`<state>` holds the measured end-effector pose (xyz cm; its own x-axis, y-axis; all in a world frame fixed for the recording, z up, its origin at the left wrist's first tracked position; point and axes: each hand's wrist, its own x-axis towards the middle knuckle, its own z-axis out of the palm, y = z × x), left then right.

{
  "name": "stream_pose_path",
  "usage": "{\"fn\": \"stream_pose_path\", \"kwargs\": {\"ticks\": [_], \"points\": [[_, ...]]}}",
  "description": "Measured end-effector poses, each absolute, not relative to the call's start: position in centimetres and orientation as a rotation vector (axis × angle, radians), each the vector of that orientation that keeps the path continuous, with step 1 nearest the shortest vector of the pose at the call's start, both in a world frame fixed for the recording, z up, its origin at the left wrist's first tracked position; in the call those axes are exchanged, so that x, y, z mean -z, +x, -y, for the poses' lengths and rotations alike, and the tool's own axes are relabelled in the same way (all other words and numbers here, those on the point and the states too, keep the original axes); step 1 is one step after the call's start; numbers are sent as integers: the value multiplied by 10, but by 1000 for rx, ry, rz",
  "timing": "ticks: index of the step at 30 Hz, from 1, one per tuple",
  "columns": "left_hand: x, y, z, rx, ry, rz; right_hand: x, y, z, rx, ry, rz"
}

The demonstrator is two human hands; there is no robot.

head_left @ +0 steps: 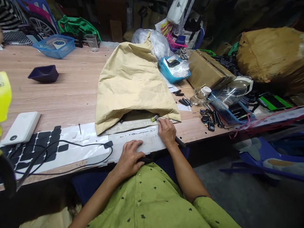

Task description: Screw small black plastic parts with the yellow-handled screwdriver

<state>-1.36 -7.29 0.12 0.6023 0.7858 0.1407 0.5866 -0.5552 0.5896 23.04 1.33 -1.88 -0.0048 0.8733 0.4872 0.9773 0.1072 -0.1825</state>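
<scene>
My right hand (167,131) is closed at the open mouth of a large beige cloth bag (133,79), at the table's front edge. A small yellow-green piece with a metal part (155,118) shows at its fingertips. A black rod-like end (180,142) sticks out behind the same hand; whether it belongs to the same thing I cannot tell. My left hand (130,158) rests at the table edge with bent fingers, its thumb against a black object (146,160) whose kind is unclear. A grey woven layer (128,126) lies under the bag's dark opening.
Left lie a white power bank (22,128), a black cable (83,145) and a sheet of black stickers (45,141). Farther back are a dark tray (44,73) and a blue basket (55,47). Right are black tools (185,102), a glass jar (198,96) and a cardboard box (204,69).
</scene>
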Motion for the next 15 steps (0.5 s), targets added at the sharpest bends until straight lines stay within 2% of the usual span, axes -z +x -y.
{"fn": "stream_pose_path", "kwargs": {"ticks": [5,9,12,15], "points": [[-8,-12,52,-648,2240,-1219,19,230,-14,298,-1794,1914],[-28,-13,2,-673,2006,-1767,20,229,-15,326,-1790,1915],[-45,-11,-33,-532,1900,-2144,22,228,-15,343,-1793,1914],[-56,-6,-53,-293,1838,-2278,23,227,-16,355,-1795,1913]]}}
